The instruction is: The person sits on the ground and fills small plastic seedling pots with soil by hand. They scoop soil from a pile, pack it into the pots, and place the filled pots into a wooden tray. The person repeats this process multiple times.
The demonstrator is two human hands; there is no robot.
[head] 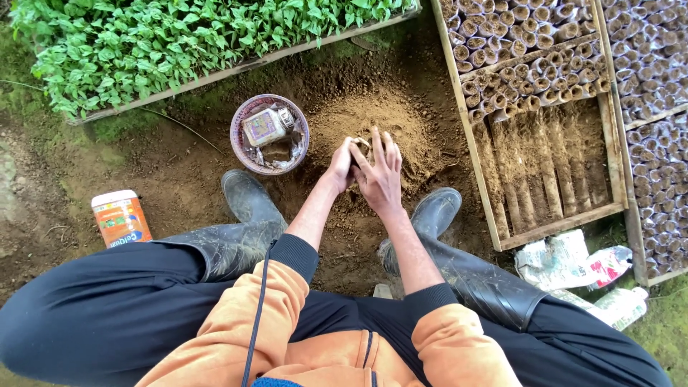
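Brown soil mound (pixel 373 118) directly beneath and beyond joined hands; left hand (pixel 341 166) and right hand (pixel 380 172) cupped together, clasping small pale roll (pixel 360 143) between fingertips.

The small rolled pot (pixel 360 145) sits between both hands, only a pale sliver of its rim showing above the fingers; most of it is hidden, so its full shape cannot be told. It is held just over the near edge of the soil heap (pixel 373 122), a low, rounded mound of fine, dry, light-brown earth (paler than the dark, damp ground around it) lying between the 2 boots. The left hand (pixel 342 163) cups the pot from the left side, fingers curled around it. The right hand (pixel 380 172) presses against it from the right, fingers spread and pointing away from the body.
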